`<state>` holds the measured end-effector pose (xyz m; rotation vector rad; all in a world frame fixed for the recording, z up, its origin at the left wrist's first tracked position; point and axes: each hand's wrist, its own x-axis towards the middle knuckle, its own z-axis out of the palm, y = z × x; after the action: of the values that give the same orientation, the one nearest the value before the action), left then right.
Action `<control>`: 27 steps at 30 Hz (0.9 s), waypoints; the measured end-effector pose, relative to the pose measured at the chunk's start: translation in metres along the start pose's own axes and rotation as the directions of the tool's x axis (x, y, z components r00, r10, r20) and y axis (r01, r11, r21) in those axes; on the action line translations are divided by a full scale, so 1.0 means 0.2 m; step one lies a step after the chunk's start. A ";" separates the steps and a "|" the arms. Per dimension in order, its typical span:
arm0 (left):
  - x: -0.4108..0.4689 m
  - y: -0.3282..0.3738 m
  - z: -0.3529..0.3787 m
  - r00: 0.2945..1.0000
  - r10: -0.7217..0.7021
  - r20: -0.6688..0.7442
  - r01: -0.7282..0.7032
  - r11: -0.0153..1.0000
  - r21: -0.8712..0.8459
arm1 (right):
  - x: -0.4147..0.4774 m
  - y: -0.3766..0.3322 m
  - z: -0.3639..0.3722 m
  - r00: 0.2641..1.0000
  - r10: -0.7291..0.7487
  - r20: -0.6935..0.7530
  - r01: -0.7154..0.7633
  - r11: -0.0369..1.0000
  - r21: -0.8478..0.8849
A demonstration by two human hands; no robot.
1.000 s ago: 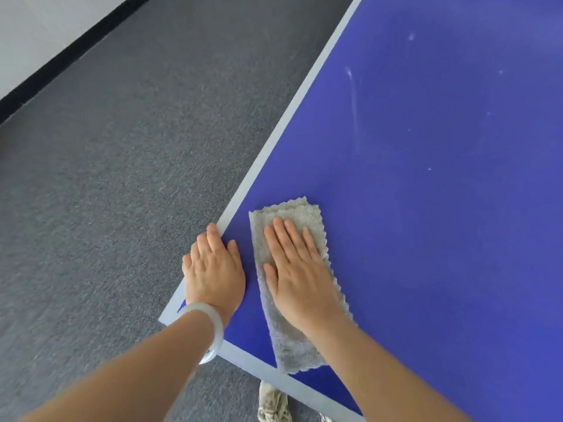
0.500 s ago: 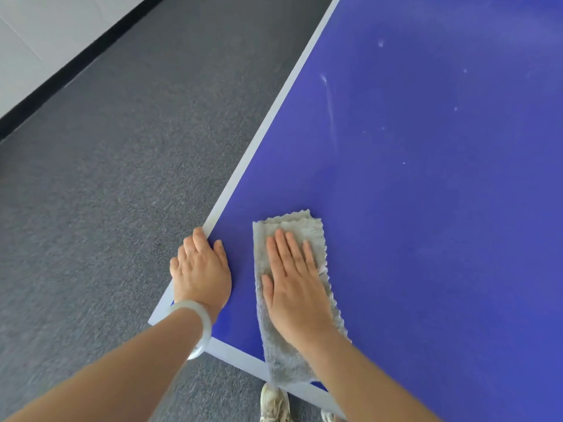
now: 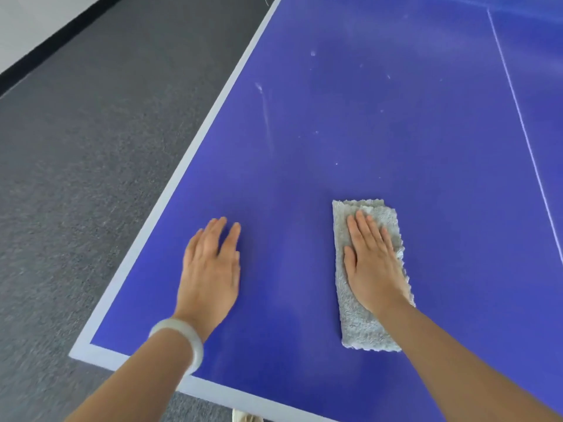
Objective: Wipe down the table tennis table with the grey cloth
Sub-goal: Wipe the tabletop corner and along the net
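Observation:
The blue table tennis table with white border lines fills the right and centre of the head view. A folded grey cloth lies flat on it near the front edge. My right hand presses down on the cloth with straight fingers, palm flat. My left hand, with a pale bangle on its wrist, rests flat on the bare blue surface well to the left of the cloth, fingers straight. White smears and specks mark the table further ahead.
Grey carpet runs along the table's left side, with a black skirting and pale wall at the far left. The table's near left corner is close to my left forearm. A white centre line runs at the right. A shoe tip shows below the front edge.
My right hand has slid the cloth to the right, away from the left edge and corner. My left hand has moved off the border line onto the blue surface.

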<state>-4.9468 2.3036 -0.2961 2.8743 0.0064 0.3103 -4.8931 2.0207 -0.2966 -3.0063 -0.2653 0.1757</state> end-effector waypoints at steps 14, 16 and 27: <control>0.29 0.40 0.26 0.957 0.077 0.278 -0.121 0.982 0.142 | 0.12 0.54 -0.06 0.937 0.345 -0.052 -0.342 0.937 0.070; 0.29 0.40 0.25 0.953 0.073 0.295 -0.121 0.981 0.149 | 0.17 0.34 -0.04 0.846 0.530 -0.064 -0.520 0.845 0.122; 0.30 0.41 0.24 0.943 0.080 0.324 -0.137 0.978 0.157 | -0.09 0.47 -0.02 0.997 0.028 -0.065 -0.031 0.999 -0.042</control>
<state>-4.8791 2.2151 -0.3083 3.0731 -0.1938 -0.1434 -4.8938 1.9257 -0.3024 -3.0530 -0.2218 0.0764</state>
